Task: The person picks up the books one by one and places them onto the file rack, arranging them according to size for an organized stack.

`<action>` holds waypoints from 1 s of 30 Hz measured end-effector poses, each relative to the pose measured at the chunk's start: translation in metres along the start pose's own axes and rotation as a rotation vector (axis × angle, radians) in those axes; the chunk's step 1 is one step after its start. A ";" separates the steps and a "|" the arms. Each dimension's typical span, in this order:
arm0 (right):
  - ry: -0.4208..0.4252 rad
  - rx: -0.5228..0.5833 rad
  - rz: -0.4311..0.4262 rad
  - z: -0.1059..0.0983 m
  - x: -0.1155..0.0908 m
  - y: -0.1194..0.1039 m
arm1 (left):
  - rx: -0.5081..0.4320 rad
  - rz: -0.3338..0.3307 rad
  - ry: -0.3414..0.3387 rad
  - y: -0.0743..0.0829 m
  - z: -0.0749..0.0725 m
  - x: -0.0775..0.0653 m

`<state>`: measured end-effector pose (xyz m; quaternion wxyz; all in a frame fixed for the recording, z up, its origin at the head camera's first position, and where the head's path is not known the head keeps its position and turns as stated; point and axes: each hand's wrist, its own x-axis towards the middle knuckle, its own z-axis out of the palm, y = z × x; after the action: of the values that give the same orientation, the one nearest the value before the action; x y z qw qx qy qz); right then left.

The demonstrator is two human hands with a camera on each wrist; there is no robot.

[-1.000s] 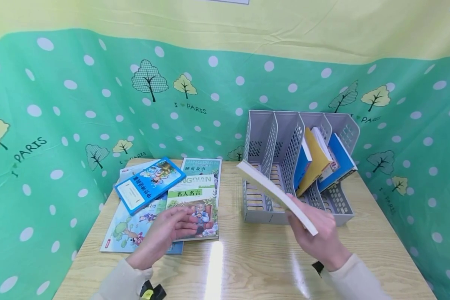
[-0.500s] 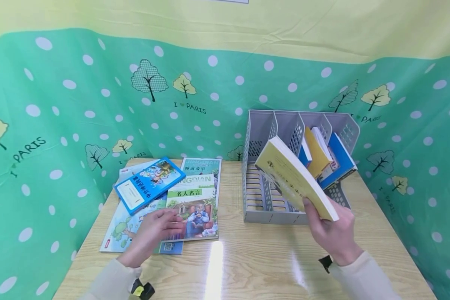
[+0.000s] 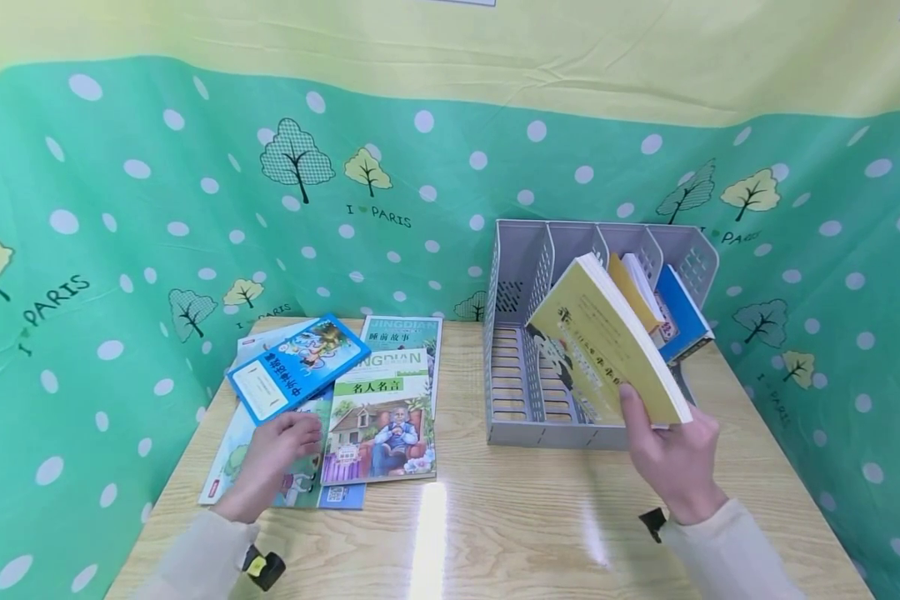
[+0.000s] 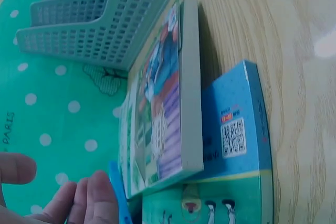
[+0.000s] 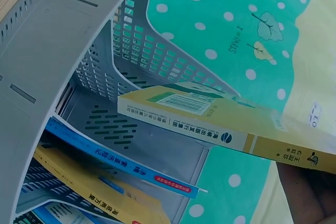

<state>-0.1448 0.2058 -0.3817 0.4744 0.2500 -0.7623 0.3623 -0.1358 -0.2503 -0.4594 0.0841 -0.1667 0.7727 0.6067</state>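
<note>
My right hand [image 3: 678,467] grips a thick yellow paperback book [image 3: 607,342] by its lower end, thumb on the cover. The book is raised and tilted over the grey file rack [image 3: 517,432], overlapping its middle compartments in the head view. In the right wrist view, the book's spine [image 5: 294,153] faces the camera above a compartment beside a slim blue book [image 5: 121,156]. My left hand [image 3: 273,458] holds nothing. Its fingers are loosely bent over the pile, just below a small blue book [image 3: 300,367] and left of a white-and-green book [image 3: 382,417].
A larger blue picture book [image 3: 341,497] lies under the left pile, and a teal book [image 3: 401,333] lies behind it. Inside the rack lean a mustard-yellow book [image 3: 630,292] and a blue book [image 3: 682,321]. A green dotted curtain [image 3: 390,167] hangs behind the wooden table [image 3: 495,533].
My right hand has moved slightly right, turning the yellow book so its cover shows and its top rises. My left hand has drawn leftward from the white-and-green book.
</note>
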 end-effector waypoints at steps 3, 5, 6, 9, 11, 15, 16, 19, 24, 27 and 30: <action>-0.019 -0.027 0.037 -0.001 -0.001 0.002 | 0.024 -0.020 0.017 -0.002 -0.009 0.003; -0.029 -0.043 0.051 -0.002 -0.003 0.005 | 0.051 -0.040 0.038 -0.003 -0.015 0.006; -0.029 -0.050 0.055 -0.002 -0.004 0.006 | 0.061 -0.053 0.048 -0.004 -0.018 0.008; -0.039 -0.074 0.082 -0.003 -0.005 0.011 | 0.057 -0.087 0.078 -0.006 -0.026 0.015; -0.048 -0.089 0.106 -0.003 -0.005 0.012 | 0.073 -0.097 0.117 -0.008 -0.031 0.020; -0.076 -0.114 0.158 -0.004 -0.003 0.012 | 0.143 -0.073 0.234 -0.012 -0.040 0.032; -0.077 -0.112 0.167 -0.003 -0.003 0.011 | 0.167 -0.066 0.262 -0.012 -0.042 0.034; -0.084 -0.113 0.194 -0.003 -0.003 0.011 | 0.207 -0.054 0.311 -0.013 -0.049 0.042; -0.122 -0.144 0.236 -0.003 -0.004 0.013 | 0.269 -0.083 0.307 -0.013 -0.062 0.051; -0.140 -0.160 0.242 -0.001 -0.006 0.016 | 0.299 -0.111 0.299 -0.014 -0.067 0.056; -0.143 -0.169 0.244 0.002 -0.005 0.019 | 0.316 -0.128 0.288 -0.015 -0.070 0.060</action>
<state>-0.1572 0.2164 -0.3930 0.3907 0.1400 -0.8466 0.3333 -0.1813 -0.3301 -0.4754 0.0363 -0.2852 0.8501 0.4413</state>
